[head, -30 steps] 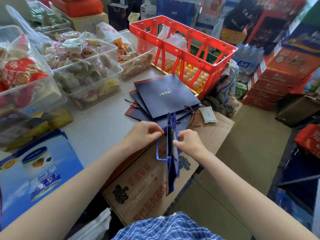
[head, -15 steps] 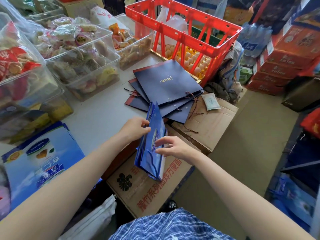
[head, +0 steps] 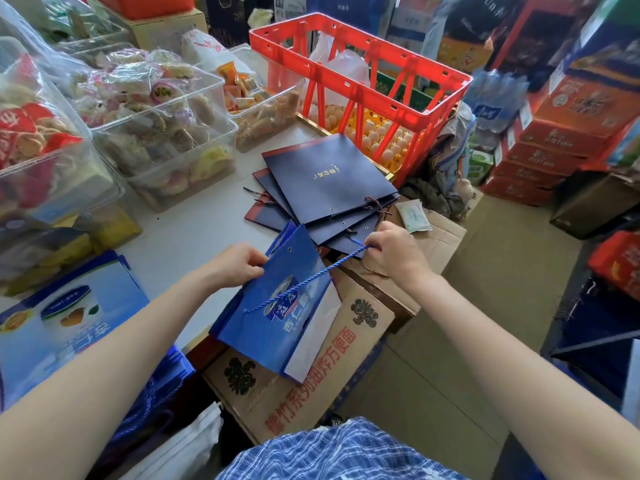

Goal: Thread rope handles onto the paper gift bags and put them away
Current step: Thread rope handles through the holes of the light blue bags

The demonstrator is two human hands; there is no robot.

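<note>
A folded bright blue paper gift bag lies tilted across the table's front edge and a cardboard box. My left hand pinches its top left edge near an eyelet. My right hand grips one end of a blue rope handle, drawn taut across the bag's face to the lower left. A fanned pile of dark navy bags with loose cords lies on the table beyond my hands.
Clear snack bins line the table's left. A red crate sits over egg trays at the back. Cardboard boxes stand below the table edge. A light blue bag lies at the left; stacked cartons fill the right.
The blue bag went from upright and edge-on to lying flat, face up. My right hand moved up and right, pulling the rope taut; my left hand shifted to the top edge.
</note>
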